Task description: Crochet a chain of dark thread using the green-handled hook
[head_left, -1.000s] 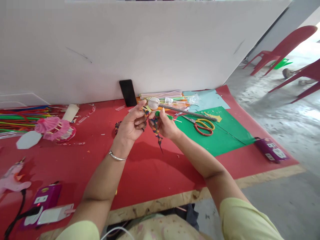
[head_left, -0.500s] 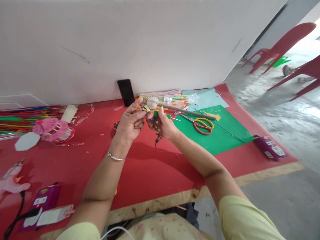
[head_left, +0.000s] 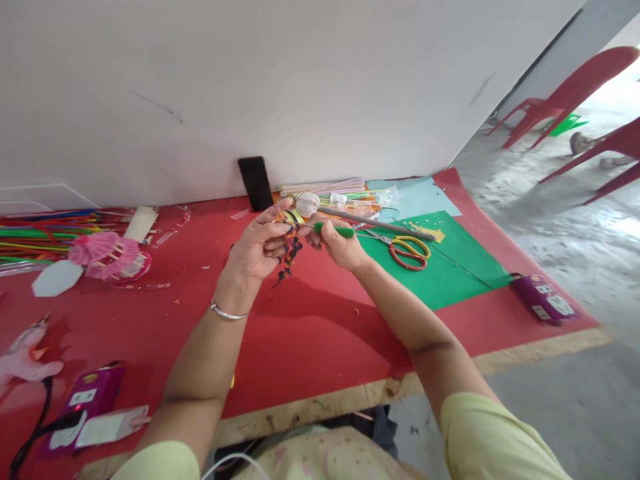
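Observation:
My left hand [head_left: 257,248], a bangle at its wrist, pinches a small crocheted piece of dark multicoloured yarn [head_left: 291,250], which dangles below the fingers with an orange bit at the top. My right hand [head_left: 341,241] is closed round a green-handled crochet hook [head_left: 340,231]. Its thin metal shaft points left into the yarn piece. The tip is hidden at my left fingers. Both hands are held over the red-covered table [head_left: 300,333]. Just behind them lies a grey stick [head_left: 375,220] with a pale round head [head_left: 307,204].
Scissors [head_left: 409,252] lie on a green sheet [head_left: 450,287] at the right. A phone [head_left: 255,183] leans on the wall. At the left are pink frilled paper [head_left: 103,255], coloured strips [head_left: 45,233], a pink glue gun [head_left: 30,360] and a purple power strip [head_left: 93,393].
My right hand has moved slightly right and now grips the hook's handle along its length. The yarn piece hangs closer to my left hand, no longer beside the right fingers.

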